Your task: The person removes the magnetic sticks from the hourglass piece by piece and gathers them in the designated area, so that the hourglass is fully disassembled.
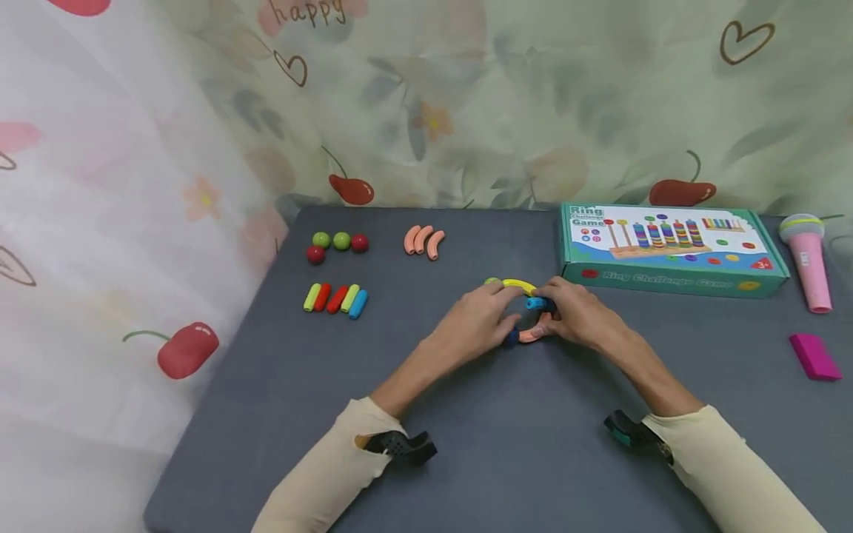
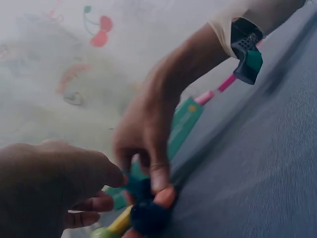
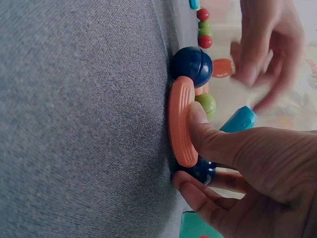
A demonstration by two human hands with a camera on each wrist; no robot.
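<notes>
Around a small ring of toy pieces, both hands meet near the box. My right hand [image 1: 581, 314] grips a dark blue ball [image 3: 204, 172], its thumb pressing the salmon curved bar [image 3: 180, 130] joined there. A second dark blue ball [image 3: 188, 67] caps the bar's other end. The light blue rod [image 3: 239, 120] sticks up from the gripped end. On the ring's far side are a yellow curved bar [image 1: 519, 284] and a green ball [image 3: 205, 105]. My left hand [image 1: 474, 317] hovers at the ring's left side, fingers loosely bent and blurred, holding nothing visible.
At the back left lie red and green balls [image 1: 341, 240], several short coloured rods [image 1: 336, 298] and salmon curved bars [image 1: 423, 241]. A green game box [image 1: 673, 252] stands behind my right hand. A pink microphone [image 1: 809, 263] and a magenta block [image 1: 816, 357] lie at the right.
</notes>
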